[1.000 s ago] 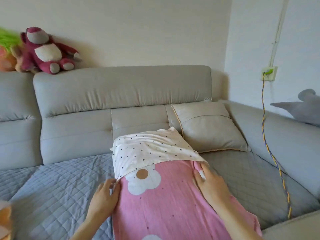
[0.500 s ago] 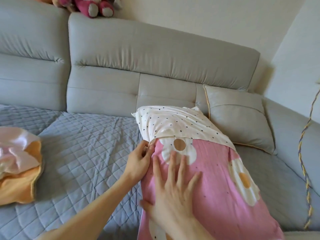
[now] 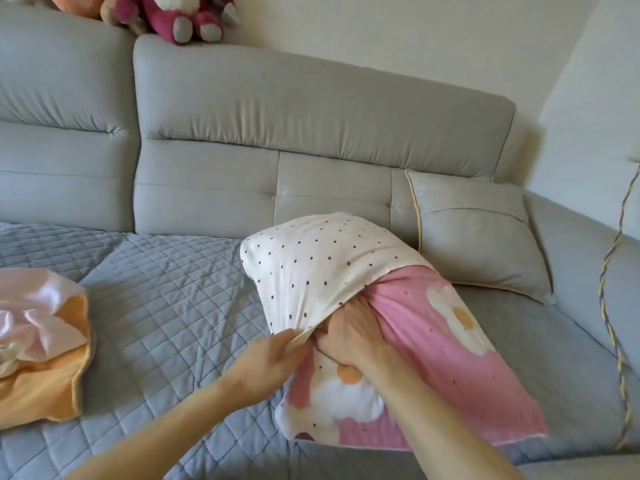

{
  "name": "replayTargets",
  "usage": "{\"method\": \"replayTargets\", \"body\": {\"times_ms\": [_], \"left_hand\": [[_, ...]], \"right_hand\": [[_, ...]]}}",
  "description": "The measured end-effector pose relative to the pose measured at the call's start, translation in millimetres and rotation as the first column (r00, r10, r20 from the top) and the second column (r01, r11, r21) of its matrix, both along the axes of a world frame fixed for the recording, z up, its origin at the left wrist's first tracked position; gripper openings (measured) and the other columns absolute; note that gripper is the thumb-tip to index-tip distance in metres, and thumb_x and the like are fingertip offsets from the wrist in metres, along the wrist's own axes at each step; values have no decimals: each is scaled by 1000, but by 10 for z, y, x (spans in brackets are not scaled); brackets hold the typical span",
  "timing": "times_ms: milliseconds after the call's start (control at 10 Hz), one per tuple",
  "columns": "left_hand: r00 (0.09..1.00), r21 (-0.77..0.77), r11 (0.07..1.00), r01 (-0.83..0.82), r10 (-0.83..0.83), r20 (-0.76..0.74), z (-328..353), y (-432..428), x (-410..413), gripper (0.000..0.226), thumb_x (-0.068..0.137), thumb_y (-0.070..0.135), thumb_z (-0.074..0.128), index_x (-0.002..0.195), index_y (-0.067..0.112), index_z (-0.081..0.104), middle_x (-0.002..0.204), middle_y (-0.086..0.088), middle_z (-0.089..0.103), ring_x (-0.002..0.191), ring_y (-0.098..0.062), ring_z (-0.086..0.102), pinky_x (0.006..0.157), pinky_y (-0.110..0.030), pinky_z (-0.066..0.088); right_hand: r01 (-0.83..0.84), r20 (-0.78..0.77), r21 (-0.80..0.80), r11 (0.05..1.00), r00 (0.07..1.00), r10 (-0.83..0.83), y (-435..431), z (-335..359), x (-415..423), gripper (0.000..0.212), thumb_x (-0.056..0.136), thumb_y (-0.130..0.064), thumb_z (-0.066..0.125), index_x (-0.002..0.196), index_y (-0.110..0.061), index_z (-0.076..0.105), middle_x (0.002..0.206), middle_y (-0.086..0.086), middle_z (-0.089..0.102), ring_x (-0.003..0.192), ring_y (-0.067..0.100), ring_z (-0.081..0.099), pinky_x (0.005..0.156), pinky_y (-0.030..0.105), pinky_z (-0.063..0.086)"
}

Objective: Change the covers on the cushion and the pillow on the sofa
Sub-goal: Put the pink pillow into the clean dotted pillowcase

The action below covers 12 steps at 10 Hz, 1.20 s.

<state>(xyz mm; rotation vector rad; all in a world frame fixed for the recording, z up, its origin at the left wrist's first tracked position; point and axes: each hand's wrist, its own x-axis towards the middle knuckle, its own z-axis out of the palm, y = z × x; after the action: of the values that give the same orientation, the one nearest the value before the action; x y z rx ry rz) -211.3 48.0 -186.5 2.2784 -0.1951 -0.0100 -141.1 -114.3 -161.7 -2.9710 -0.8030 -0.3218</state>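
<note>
On sofa (image 3: 311,133), pink pillow (image 3: 433,358) half inside dotted cover (image 3: 311,265), left hand (image 3: 266,362) pinching it

Grey sofa (image 3: 322,109) (quilted blue mat (image 3: 166,299) on seat) against cream wall (image 3: 398,32); soft daylight.

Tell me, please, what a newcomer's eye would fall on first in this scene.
The pink flowered pillow lies on the sofa seat, its far end capped by a white dotted cover. The left hand pinches that cover's hem while the right hand grips the pillow at the opening. A crumpled orange cloth lies far left.
</note>
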Motion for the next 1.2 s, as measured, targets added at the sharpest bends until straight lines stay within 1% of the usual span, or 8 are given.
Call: {"method": "replayTargets", "body": {"times_ms": [100, 300, 400, 500, 600, 900, 1100, 1200], "left_hand": [[999, 375, 926, 39, -46, 10, -288, 152, -125, 28, 101, 47, 34, 85, 31, 49, 69, 9, 54, 71, -16, 54, 68, -29, 43], [984, 379, 911, 165, -125, -129, -182, 19, -158, 19, 86, 35, 52, 102, 26, 50, 105, 12, 62, 96, -13, 60, 84, -33, 50], [986, 449, 879, 161, -122, -113, 106, 34, 3, 20, 82, 39, 50, 100, 32, 56, 101, 14, 66, 94, -12, 64, 82, -36, 54], [995, 609, 790, 74, -95, 3, 589, -51, 253, 23, 80, 48, 47, 91, 35, 62, 87, 13, 68, 82, -14, 66, 70, -33, 55], [989, 719, 695, -3, -102, 103, 1050, -367, 543, 28, 88, 60, 45, 83, 39, 62, 86, 16, 67, 79, -11, 63, 64, -28, 50], [904, 818, 575, -3, -348, 248, 1049, -1806, 1704, 41, 96, 44, 41, 136, 34, 46, 130, 3, 52, 121, -23, 50, 92, -41, 44], [886, 915, 404, -15, -419, 200, 787, -2493, 2125, 27, 100, 35, 44, 120, 29, 62, 121, 1, 57, 117, -24, 52, 86, -41, 47], [914, 917, 397, -15, -367, 174, 657, -2704, 2223, 26, 100, 29, 45, 112, 23, 67, 115, -3, 64, 109, -27, 60, 81, -38, 48]], "right_hand": [[-142, 18, 45, 989, 990, 142, -36, -182, -203, 20, 63, -42, 65, 70, -25, 59, 94, 6, 67, 108, 31, 55, 106, 40, 37], [-236, -36, 576, 783, 949, 312, -580, 101, -378, 18, 82, -35, 67, 94, -29, 79, 108, -14, 72, 108, -10, 56, 98, 17, 41], [-16, 46, 698, 715, 999, -22, -1115, 133, -165, 37, 84, -55, 57, 106, -30, 74, 108, -16, 71, 109, 2, 61, 97, 27, 46], [455, -210, 619, 640, 881, -424, -1674, 43, 80, 78, 72, -83, 47, 129, -30, 56, 127, 0, 62, 119, 27, 57, 99, 43, 46], [720, -596, 491, 491, 689, -413, -2042, -72, 121, 106, 61, -98, 46, 141, -28, 44, 135, 4, 57, 121, 30, 55, 96, 44, 44], [765, -739, 436, 474, 605, -296, -2256, -140, 112, 112, 48, -104, 42, 131, -30, 50, 116, -5, 62, 100, 17, 60, 77, 31, 47], [821, -826, 390, 416, 512, -236, -2480, -226, 23, 125, 42, -106, 45, 133, -21, 50, 129, -1, 61, 112, 18, 58, 90, 30, 44], [781, -795, 483, 396, 581, -176, -2433, -255, 29, 87, 50, -98, 56, 105, -30, 63, 99, -13, 70, 90, 7, 64, 80, 26, 51]]}}
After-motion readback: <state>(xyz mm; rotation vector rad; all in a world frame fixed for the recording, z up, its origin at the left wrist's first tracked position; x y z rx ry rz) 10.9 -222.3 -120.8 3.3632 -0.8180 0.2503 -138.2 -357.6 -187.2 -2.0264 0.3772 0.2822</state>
